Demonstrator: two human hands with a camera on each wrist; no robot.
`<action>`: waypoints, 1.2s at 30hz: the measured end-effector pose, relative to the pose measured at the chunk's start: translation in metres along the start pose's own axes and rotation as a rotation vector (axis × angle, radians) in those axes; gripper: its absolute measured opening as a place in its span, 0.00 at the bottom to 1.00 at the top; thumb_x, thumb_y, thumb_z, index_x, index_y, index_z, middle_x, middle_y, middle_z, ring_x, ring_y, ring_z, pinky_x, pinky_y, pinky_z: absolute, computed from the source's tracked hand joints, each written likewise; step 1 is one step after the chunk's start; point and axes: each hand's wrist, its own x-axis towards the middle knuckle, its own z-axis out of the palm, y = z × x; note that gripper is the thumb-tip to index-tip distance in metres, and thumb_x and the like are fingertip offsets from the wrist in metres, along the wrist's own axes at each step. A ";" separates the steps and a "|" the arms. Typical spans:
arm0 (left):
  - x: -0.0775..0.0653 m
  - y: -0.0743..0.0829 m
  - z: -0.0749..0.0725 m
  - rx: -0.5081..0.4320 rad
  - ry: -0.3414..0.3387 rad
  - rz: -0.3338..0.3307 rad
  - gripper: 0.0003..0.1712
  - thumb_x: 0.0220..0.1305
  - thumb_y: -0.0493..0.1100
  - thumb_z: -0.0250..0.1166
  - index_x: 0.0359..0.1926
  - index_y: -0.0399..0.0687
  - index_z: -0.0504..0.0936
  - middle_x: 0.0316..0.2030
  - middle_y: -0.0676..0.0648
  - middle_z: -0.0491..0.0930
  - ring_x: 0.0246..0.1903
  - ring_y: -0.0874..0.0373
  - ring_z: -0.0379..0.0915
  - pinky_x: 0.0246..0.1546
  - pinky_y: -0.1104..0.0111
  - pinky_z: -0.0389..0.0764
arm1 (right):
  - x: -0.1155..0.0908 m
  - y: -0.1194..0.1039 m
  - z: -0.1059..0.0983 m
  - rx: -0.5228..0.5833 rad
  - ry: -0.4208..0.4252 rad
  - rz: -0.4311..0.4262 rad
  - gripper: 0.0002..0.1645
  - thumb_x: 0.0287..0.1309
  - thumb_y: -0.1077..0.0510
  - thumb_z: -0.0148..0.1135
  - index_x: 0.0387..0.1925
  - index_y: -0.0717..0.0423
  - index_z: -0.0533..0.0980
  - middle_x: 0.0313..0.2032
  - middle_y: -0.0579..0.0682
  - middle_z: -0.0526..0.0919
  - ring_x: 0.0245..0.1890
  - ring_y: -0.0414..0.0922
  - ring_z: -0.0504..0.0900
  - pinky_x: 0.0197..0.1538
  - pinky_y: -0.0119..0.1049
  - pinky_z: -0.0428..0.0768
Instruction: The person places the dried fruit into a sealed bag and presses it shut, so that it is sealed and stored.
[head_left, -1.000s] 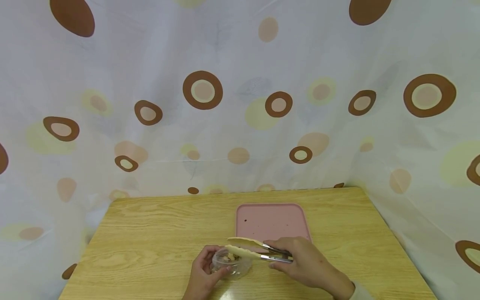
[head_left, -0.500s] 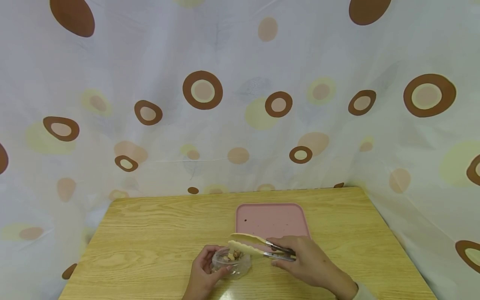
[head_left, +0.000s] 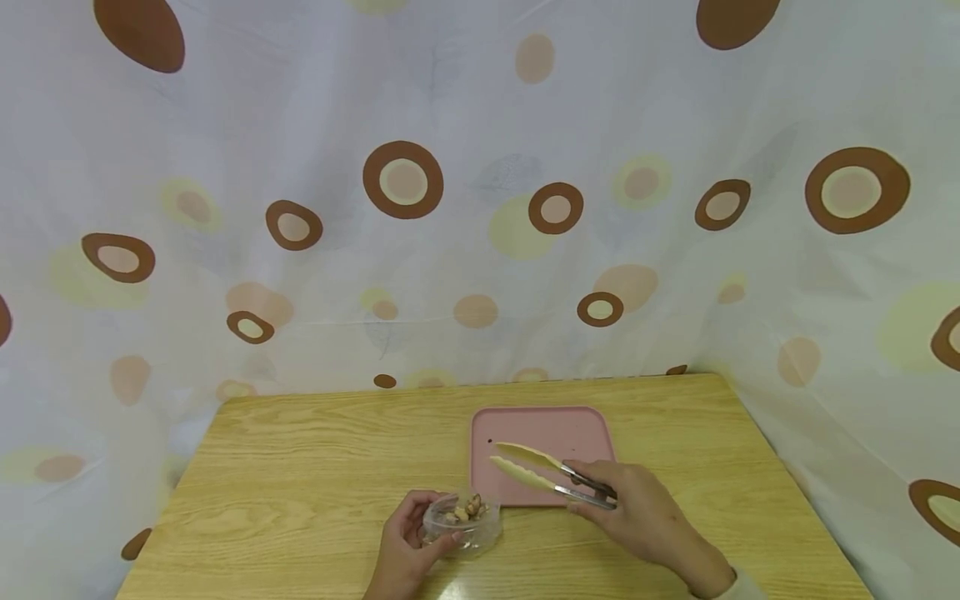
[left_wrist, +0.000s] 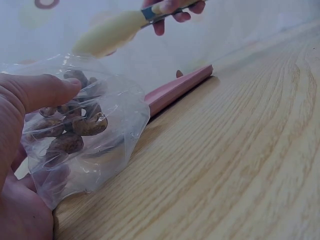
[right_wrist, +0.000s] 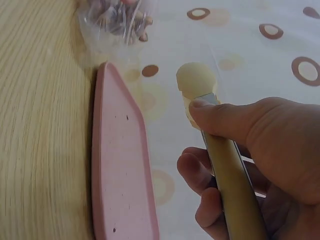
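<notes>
My left hand (head_left: 408,537) grips a clear, crinkled plastic bag (head_left: 483,533) at its left side, thumb across the front. Inside lie several curved brown nuts (left_wrist: 70,127), which look like skin-on cashews. To the right, my right hand (head_left: 637,508) holds a pair of tongs (head_left: 558,486) with metal arms and cream scalloped tips. The tips stand apart over the pink tray (head_left: 592,425), pointing left, with nothing visible between them. In the right wrist view the thumb presses along the upper arm of the tongs (right_wrist: 227,175) while the fingers curl beneath.
The low-rimmed tray bears a few small dark crumbs (right_wrist: 114,230). It lies toward the back of a wooden table (head_left: 322,467), just behind and right of the bag. A patterned curtain (head_left: 480,167) hangs along the back and sides.
My right hand has drawn the tongs up and right, from over the bag's mouth to above the tray. The nuts now show uncovered. My left hand and the bag have hardly moved.
</notes>
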 end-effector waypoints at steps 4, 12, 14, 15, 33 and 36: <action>0.000 0.000 0.000 -0.005 0.008 -0.020 0.29 0.58 0.27 0.78 0.59 0.30 0.77 0.59 0.40 0.87 0.58 0.62 0.85 0.61 0.74 0.85 | -0.004 0.008 0.000 -0.011 0.055 0.013 0.31 0.59 0.57 0.83 0.64 0.56 0.86 0.44 0.47 0.94 0.33 0.26 0.78 0.34 0.28 0.83; 0.001 -0.003 -0.002 -0.003 -0.010 0.008 0.28 0.60 0.27 0.77 0.59 0.28 0.76 0.59 0.38 0.87 0.58 0.62 0.85 0.60 0.74 0.86 | -0.010 0.029 -0.002 -0.039 0.174 0.069 0.32 0.59 0.57 0.83 0.64 0.55 0.85 0.49 0.51 0.94 0.39 0.30 0.85 0.39 0.29 0.86; 0.001 -0.002 -0.002 -0.004 -0.012 0.011 0.28 0.60 0.26 0.77 0.59 0.28 0.76 0.59 0.38 0.87 0.58 0.62 0.85 0.60 0.74 0.86 | -0.011 0.036 -0.003 -0.054 0.219 0.065 0.31 0.57 0.58 0.84 0.63 0.58 0.86 0.48 0.53 0.95 0.40 0.33 0.88 0.39 0.29 0.87; 0.001 -0.002 -0.002 -0.003 -0.013 0.014 0.28 0.60 0.26 0.76 0.59 0.28 0.76 0.59 0.39 0.87 0.58 0.62 0.85 0.60 0.74 0.86 | -0.011 0.040 -0.003 -0.062 0.242 0.064 0.31 0.57 0.59 0.84 0.62 0.59 0.86 0.48 0.53 0.95 0.40 0.36 0.89 0.38 0.29 0.87; 0.001 0.000 -0.001 -0.001 -0.001 -0.013 0.29 0.58 0.26 0.77 0.59 0.28 0.76 0.59 0.42 0.87 0.57 0.63 0.85 0.61 0.75 0.84 | -0.019 0.095 -0.006 -0.083 0.390 0.339 0.36 0.66 0.53 0.78 0.69 0.66 0.79 0.57 0.73 0.88 0.54 0.67 0.89 0.48 0.54 0.89; 0.001 0.000 -0.001 -0.005 -0.009 0.001 0.28 0.59 0.26 0.77 0.59 0.27 0.76 0.58 0.44 0.88 0.57 0.64 0.85 0.62 0.75 0.84 | -0.019 0.100 -0.006 -0.080 0.398 0.402 0.37 0.67 0.52 0.76 0.70 0.68 0.77 0.58 0.72 0.85 0.54 0.67 0.86 0.47 0.48 0.85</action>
